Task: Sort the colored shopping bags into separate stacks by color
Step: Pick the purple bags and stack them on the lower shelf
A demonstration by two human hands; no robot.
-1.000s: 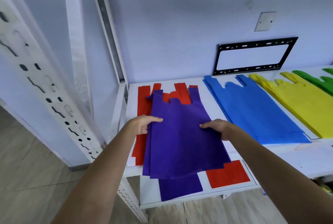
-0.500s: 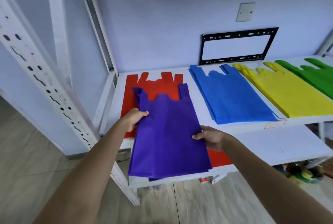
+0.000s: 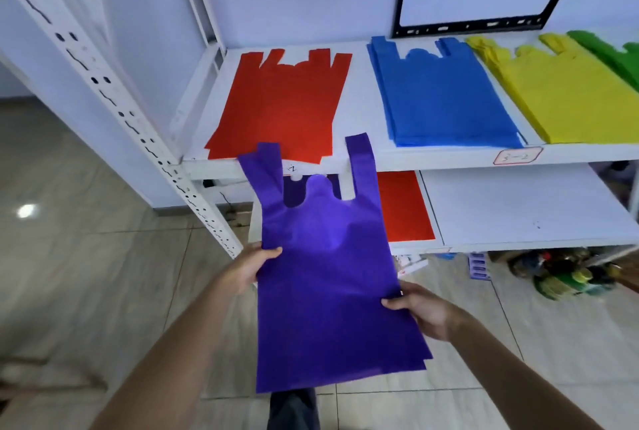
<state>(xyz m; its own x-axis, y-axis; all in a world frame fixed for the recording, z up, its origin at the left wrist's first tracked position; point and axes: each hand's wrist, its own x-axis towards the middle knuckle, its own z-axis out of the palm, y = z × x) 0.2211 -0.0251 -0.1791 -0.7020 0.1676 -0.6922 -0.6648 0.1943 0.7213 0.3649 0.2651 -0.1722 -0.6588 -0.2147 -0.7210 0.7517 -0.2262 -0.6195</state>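
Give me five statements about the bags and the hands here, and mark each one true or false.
1. Both hands hold the purple bag. True: left hand, right hand.
2. The purple bag lies flat on the upper shelf. False: it is held in the air in front of the shelves.
3. The blue stack sits between the red stack and the yellow stack. True.
4. The green bags lie left of the red stack. False: far right.
5. The lower shelf is bare. False: a red bag lies there.

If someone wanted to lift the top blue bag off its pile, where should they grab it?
Probably by the near bottom edge of the blue bags, coming from the front of the upper shelf. That edge lies straight along the shelf's front, while the handles point toward the wall, a farther reach. Pinching just the top layer there should peel it off without dragging the pile.
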